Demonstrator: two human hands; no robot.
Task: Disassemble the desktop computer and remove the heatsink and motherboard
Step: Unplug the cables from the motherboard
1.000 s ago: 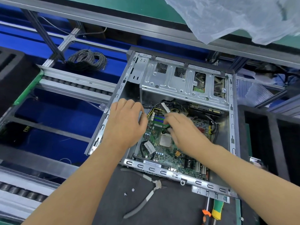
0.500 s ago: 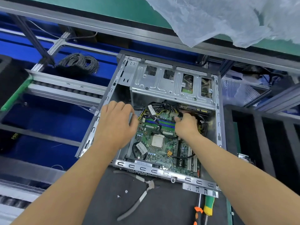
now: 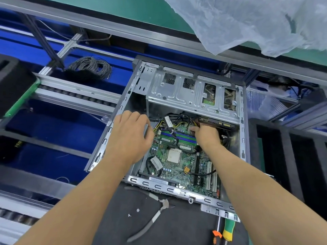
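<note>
The open desktop case (image 3: 185, 96) lies on a dark mat. Inside it sits the green motherboard (image 3: 177, 167), with the bare CPU (image 3: 174, 155) at its middle and blue memory slots (image 3: 178, 137) above that. No heatsink is in view. My right hand (image 3: 207, 137) reaches to the board's upper right corner, its curled fingertips pinching a cable connector (image 3: 192, 129) beside the yellow-and-black wire bundle (image 3: 177, 121). My left hand (image 3: 131, 137) hovers just inside the case's left wall, knuckles up, fingers loosely bent, with nothing seen in it.
Grey-handled pliers (image 3: 150, 221) and two loose screws (image 3: 138, 210) lie on the mat in front of the case. A green-yellow screwdriver (image 3: 229, 228) lies at the front right. Black foam trays (image 3: 292, 156) stand to the right, a roller conveyor (image 3: 74, 96) and a cable coil (image 3: 90, 67) to the left.
My right hand has moved from the middle of the board, near the memory slots, up to its upper right corner. My left hand has stayed by the left wall.
</note>
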